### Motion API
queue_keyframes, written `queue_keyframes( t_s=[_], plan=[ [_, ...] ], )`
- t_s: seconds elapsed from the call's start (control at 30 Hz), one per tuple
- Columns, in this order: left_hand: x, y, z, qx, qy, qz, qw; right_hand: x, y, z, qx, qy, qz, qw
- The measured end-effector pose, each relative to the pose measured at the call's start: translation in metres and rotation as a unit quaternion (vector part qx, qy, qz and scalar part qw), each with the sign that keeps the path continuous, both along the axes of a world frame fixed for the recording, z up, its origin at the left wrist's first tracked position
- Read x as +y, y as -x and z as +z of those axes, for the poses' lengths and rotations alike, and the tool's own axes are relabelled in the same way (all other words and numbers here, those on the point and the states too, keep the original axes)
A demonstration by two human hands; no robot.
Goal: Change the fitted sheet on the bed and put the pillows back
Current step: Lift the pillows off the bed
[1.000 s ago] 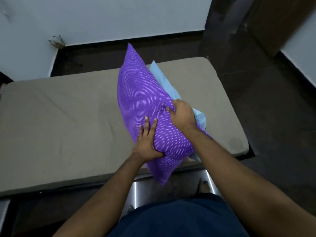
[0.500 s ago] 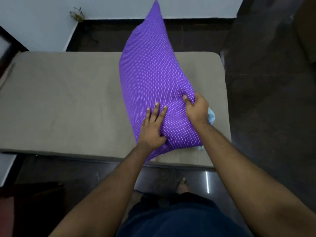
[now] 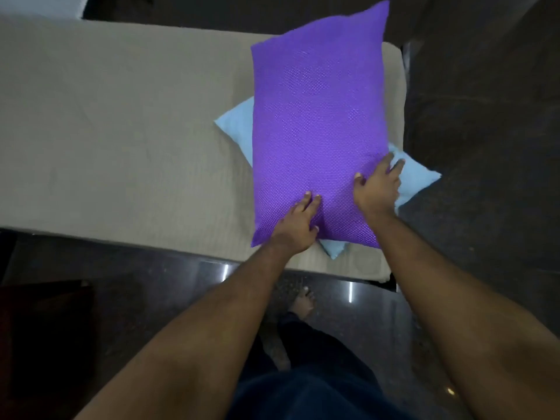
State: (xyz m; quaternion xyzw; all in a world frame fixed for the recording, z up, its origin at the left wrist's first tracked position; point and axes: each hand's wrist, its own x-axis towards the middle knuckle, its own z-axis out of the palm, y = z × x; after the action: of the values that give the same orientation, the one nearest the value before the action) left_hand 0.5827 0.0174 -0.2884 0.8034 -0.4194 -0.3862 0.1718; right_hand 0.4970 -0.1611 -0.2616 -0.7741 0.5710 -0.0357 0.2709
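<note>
The bed [image 3: 121, 131] with its taut beige fitted sheet [image 3: 91, 177] carries two pillows at its right-hand end. The large purple dotted fabric pillow [image 3: 318, 125] lies flat and lengthwise across the bed's width, its far corner reaching past the far edge towards the dark floor [image 3: 485, 101]. Under it sits the pale blue fabric pillow [image 3: 236, 125], turned at an angle so that only its corners show: one on the left, one near the front edge of the bed, and one on the right that sticks out beyond the mattress side over the floor.

The person's left hand [image 3: 298, 221] rests on the near end of the purple pillow, fingers fairly straight on top and thumb tucked at the lower edge, so its grip is loose and apart. The right hand [image 3: 378, 186] lies on the pillow's near right edge with fingers spread, some reaching onto the blue pillow; it clamps nothing that I can see.

To the left of the pillows the sheet runs broad and smooth with only faint creases. The near edge of the bed lies just beyond the person's bare foot [image 3: 303, 301] on the glossy dark floor. A narrow margin of sheet shows between the purple pillow and the right edge of the mattress
</note>
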Motion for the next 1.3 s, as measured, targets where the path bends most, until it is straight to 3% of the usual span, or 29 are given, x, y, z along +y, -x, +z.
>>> queue_keyframes(
  t_s=[0.07,0.13,0.2,0.4,0.47,0.53,0.67,0.83,0.97,1.07,1.17,1.23,1.3],
  plan=[
    [-0.007,0.003,0.0,-0.015,-0.002,-0.018,1.0,0.009,0.009,-0.01,0.01,0.035,0.093,0.995],
    [-0.015,0.005,0.002,-0.048,0.004,-0.026,0.998,0.012,0.013,-0.02,0.047,-0.012,0.177,0.983],
    [-0.02,0.007,0.007,-0.057,0.028,-0.001,0.998,0.009,0.015,-0.025,0.071,-0.047,0.182,0.98],
    [-0.015,-0.023,0.002,-0.127,0.056,0.211,0.968,-0.001,0.007,-0.029,0.089,-0.019,0.184,0.979],
    [-0.007,-0.039,-0.012,-0.079,0.01,0.28,0.957,0.008,-0.001,-0.031,0.114,-0.007,0.185,0.976],
    [-0.001,-0.052,-0.031,0.026,-0.025,0.33,0.943,0.017,-0.013,-0.03,0.128,0.003,0.183,0.975],
    [0.009,-0.066,-0.069,0.128,-0.014,0.41,0.903,0.029,-0.026,-0.043,0.115,0.009,0.177,0.977],
    [0.019,-0.048,-0.081,0.086,-0.047,0.347,0.933,0.042,-0.03,-0.071,0.107,0.027,0.169,0.979],
    [0.037,0.027,-0.076,0.167,-0.022,0.403,0.9,0.05,-0.028,-0.073,0.079,0.072,0.14,0.984],
    [0.043,0.066,-0.066,0.23,-0.036,0.419,0.877,0.045,-0.011,-0.071,0.074,0.075,0.189,0.976],
    [0.04,0.053,-0.073,0.248,-0.033,0.446,0.86,0.039,-0.007,-0.07,0.08,0.096,0.236,0.964],
    [0.044,0.036,-0.096,0.214,-0.023,0.474,0.854,0.038,-0.006,-0.07,0.049,0.092,0.232,0.967],
    [0.046,0.018,-0.091,0.244,0.012,0.489,0.837,0.042,0.004,-0.074,0.011,0.103,0.198,0.975]
  ],
)
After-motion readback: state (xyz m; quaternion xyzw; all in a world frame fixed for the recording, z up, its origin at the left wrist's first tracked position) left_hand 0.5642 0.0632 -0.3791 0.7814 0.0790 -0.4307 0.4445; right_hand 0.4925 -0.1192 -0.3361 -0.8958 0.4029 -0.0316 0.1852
